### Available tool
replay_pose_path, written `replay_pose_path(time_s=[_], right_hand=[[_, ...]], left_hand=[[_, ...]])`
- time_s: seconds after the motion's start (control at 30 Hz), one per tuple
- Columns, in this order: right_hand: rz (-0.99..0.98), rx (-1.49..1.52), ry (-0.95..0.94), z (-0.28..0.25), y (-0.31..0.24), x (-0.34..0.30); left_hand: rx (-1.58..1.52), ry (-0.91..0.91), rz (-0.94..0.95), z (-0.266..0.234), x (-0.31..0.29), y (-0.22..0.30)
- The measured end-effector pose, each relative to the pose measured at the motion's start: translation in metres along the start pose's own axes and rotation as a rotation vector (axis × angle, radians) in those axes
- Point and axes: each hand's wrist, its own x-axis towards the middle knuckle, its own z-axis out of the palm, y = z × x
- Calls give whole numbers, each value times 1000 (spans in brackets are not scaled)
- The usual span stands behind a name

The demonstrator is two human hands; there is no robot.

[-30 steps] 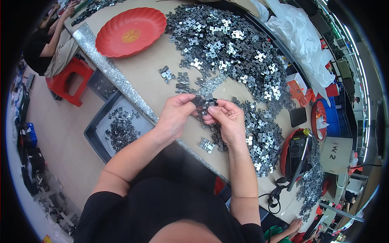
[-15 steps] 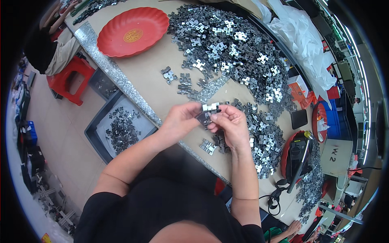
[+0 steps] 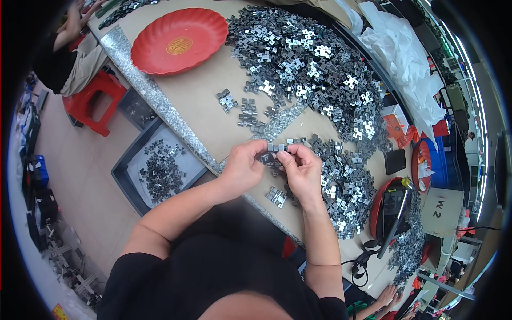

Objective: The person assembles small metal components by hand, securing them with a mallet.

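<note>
Over the table [image 3: 196,104], left hand [image 3: 241,169] and right hand [image 3: 304,175] together pinch small metal pieces [image 3: 276,148]

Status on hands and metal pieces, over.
Left bare hand and right bare hand gripping small silvery metal pieces. Dark-silvery metal heap beyond. Loose shiny metal cluster closer in.
</note>
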Motion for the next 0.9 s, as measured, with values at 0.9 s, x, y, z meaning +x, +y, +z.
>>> replay_pose_path(time_s=[0.9], right_hand=[[-183, -1215, 234, -46, -14, 109]], left_hand=[[1113, -122, 349, -11, 90, 10]])
